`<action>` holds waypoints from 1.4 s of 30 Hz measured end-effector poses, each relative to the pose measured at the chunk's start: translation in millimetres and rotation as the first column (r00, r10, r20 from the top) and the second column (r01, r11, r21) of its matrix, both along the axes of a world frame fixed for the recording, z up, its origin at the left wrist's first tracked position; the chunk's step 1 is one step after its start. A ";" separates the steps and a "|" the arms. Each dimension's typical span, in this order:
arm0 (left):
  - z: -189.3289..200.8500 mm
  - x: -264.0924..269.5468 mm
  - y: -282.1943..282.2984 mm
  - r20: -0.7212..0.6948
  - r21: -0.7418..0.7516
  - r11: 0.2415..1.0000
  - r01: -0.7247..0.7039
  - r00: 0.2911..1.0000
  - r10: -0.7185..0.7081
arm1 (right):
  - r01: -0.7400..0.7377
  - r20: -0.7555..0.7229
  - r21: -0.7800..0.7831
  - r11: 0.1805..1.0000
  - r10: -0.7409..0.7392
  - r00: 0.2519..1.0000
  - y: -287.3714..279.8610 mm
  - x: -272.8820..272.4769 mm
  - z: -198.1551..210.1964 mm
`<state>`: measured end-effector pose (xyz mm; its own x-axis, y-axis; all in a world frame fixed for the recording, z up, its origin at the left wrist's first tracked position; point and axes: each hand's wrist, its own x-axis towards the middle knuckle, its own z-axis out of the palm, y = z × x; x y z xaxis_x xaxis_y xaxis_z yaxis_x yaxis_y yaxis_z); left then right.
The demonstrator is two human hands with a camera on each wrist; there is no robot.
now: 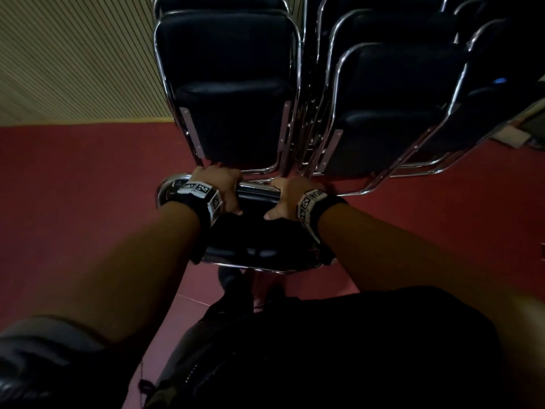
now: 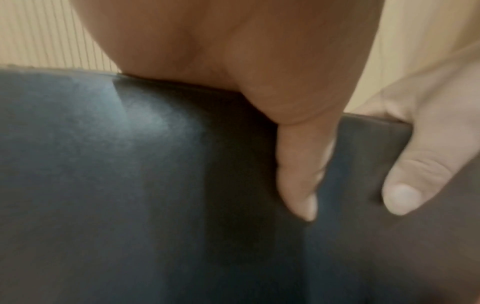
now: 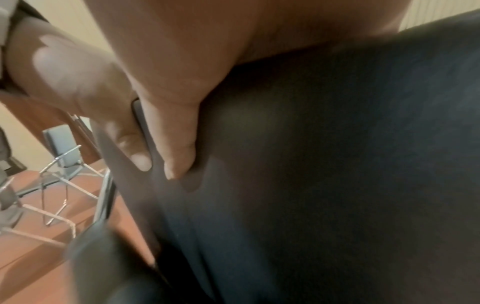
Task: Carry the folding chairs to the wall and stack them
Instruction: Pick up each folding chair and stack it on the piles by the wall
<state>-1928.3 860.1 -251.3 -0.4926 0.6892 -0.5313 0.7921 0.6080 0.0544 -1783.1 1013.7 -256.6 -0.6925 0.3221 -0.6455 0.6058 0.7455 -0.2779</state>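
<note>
Black folding chair (image 1: 259,231) top edge under left hand (image 1: 219,187) and right hand (image 1: 290,194), both curled around it.

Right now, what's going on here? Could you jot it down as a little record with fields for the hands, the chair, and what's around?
left hand: left hand grips the top edge of the folded chair, thumb on its dark pad
right hand: right hand grips the same edge beside it
chair held: folded, dark padding, chrome frame
ahead: stacked chairs in rows, leaning toward the ribbed wall
floor: red floor
elsewhere: an unfolded chair stands behind, seen from the right wrist
</note>
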 end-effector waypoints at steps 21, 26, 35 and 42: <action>-11.2 -153.9 26.0 0.108 -0.056 0.972 -0.227 0.967 0.232 | -0.282 0.085 0.138 0.949 0.273 0.958 54.2 -193.5 -7.6; -14.8 -173.1 85.7 0.170 -0.168 0.937 -0.306 0.927 0.333 | -0.274 0.033 -0.018 0.962 0.274 0.961 112.3 -212.2 -20.7; 4.3 -218.1 182.7 0.162 -0.191 0.895 -0.404 0.886 0.434 | -0.399 -0.051 -0.110 0.910 0.396 0.917 211.2 -264.6 -12.3; 28.2 -246.0 243.1 0.009 -0.082 0.892 -0.445 0.894 0.447 | -0.316 -0.117 0.031 0.948 0.318 0.941 270.7 -298.9 -1.4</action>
